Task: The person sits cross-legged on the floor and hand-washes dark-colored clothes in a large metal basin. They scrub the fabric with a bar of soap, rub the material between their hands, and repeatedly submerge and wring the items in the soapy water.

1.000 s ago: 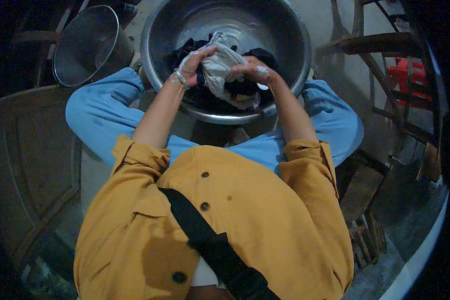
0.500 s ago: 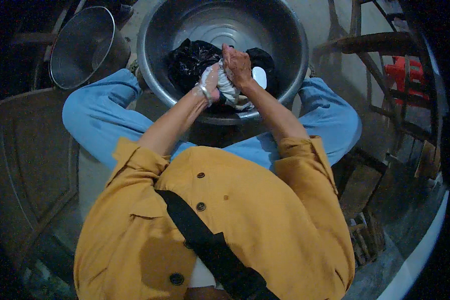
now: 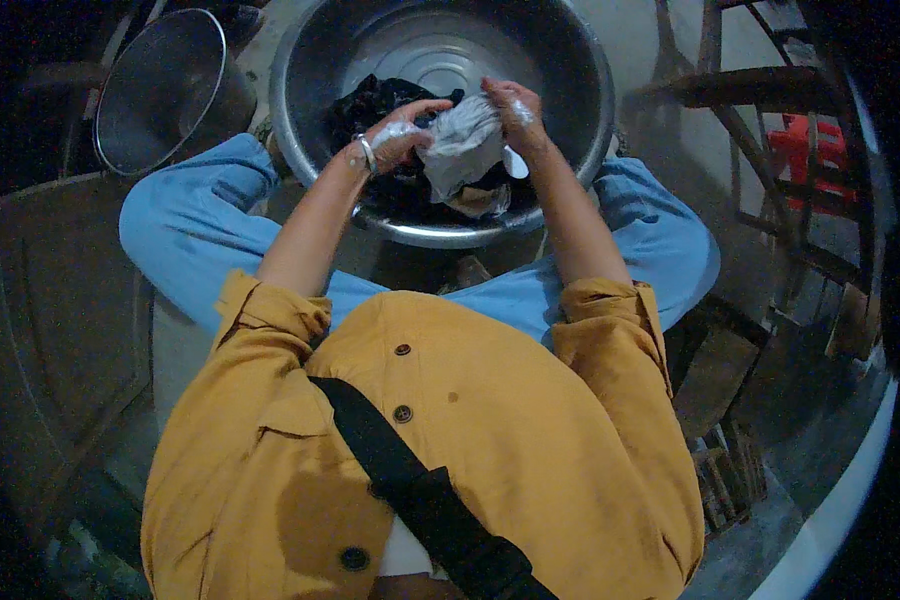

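Note:
A crumpled white cloth (image 3: 462, 150) is held up over the near part of a large round metal basin (image 3: 292, 155). My left hand (image 3: 398, 138), foamy and with a bracelet at its wrist, grips the cloth's left side. At its upper right edge, my right hand (image 3: 518, 112) has its fingers closed on the same cloth, with white suds on the back of the hand. Dark wet cloth (image 3: 375, 105) lies bunched in the basin to the left. A white smooth-looking object (image 3: 516, 164) shows partly below my right hand. Beige fabric (image 3: 482, 204) sits beneath the white cloth.
A metal bucket (image 3: 160, 85) stands tilted-looking at the far left, above a brown panel (image 3: 65, 320). Wooden furniture (image 3: 760, 85) is at the right, with a red object (image 3: 810, 165) behind its bars. My knees flank the basin.
My hands have moved apart from a tight twisting grip on the white cloth. The cloth is now looser and spread between them.

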`<action>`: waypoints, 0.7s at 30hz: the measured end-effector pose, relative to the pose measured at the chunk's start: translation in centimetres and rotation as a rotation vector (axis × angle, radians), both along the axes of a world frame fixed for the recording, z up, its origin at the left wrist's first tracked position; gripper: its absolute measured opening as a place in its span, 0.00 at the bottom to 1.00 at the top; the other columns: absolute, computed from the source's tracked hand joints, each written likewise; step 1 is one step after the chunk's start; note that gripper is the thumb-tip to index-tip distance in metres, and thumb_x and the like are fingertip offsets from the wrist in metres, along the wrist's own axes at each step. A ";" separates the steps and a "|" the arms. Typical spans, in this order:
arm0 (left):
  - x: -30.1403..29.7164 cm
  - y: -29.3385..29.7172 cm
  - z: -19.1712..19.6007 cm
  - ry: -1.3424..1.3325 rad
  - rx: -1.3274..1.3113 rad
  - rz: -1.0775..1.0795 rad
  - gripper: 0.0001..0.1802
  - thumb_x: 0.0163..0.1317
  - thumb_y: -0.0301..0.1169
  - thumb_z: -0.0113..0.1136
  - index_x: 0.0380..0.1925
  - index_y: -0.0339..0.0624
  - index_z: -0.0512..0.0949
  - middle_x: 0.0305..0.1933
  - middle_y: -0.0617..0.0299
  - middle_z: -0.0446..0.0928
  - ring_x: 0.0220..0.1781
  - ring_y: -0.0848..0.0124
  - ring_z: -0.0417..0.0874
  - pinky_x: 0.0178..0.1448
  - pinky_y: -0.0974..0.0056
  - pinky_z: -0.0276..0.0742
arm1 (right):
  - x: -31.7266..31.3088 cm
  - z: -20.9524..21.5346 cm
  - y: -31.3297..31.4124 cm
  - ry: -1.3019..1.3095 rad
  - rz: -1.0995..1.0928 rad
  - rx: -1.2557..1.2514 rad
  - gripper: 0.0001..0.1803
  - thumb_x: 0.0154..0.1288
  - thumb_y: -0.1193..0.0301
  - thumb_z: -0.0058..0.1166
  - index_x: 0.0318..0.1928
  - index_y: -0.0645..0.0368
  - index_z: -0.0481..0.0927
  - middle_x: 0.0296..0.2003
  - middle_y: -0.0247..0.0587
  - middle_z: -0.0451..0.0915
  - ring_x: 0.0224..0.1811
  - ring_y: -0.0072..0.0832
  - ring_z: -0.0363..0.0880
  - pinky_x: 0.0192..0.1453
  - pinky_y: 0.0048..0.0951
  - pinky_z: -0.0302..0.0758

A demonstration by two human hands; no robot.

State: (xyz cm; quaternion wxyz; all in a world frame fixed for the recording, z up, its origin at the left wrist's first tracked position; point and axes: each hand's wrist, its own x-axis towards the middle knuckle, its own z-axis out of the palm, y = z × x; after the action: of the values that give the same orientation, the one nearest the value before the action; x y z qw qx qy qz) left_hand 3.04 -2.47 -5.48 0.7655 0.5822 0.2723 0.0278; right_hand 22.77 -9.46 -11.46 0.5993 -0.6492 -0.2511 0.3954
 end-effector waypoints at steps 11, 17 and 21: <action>0.7 -2.8 -1.5 0.033 -0.788 0.544 0.19 0.56 0.49 0.45 0.32 0.45 0.72 0.37 0.61 0.74 0.39 0.66 0.74 0.46 0.60 0.70 | -12.2 6.4 0.1 -1.413 0.302 0.074 0.12 0.57 0.65 0.39 0.28 0.58 0.73 0.27 0.54 0.75 0.21 0.42 0.74 0.25 0.38 0.71; 0.8 -2.2 -3.2 -0.196 -0.665 0.515 0.18 0.57 0.48 0.45 0.35 0.45 0.71 0.36 0.62 0.74 0.38 0.68 0.74 0.45 0.65 0.68 | -9.6 4.4 1.0 -1.212 0.161 0.325 0.09 0.57 0.68 0.40 0.26 0.56 0.73 0.18 0.44 0.74 0.19 0.36 0.74 0.22 0.35 0.70; 1.8 -2.9 0.4 0.023 -0.599 0.432 0.22 0.57 0.53 0.45 0.28 0.44 0.73 0.26 0.67 0.74 0.27 0.77 0.74 0.32 0.71 0.70 | -5.8 2.6 1.6 -1.200 0.092 0.094 0.13 0.56 0.63 0.45 0.26 0.58 0.76 0.22 0.46 0.75 0.20 0.38 0.73 0.24 0.33 0.68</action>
State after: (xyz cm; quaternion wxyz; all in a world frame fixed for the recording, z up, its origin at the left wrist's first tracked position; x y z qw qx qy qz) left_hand 4.88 -5.38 -5.11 0.8754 0.2619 0.3935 0.1012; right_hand 16.93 -7.83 -8.87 0.3633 -0.7203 -0.5904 -0.0257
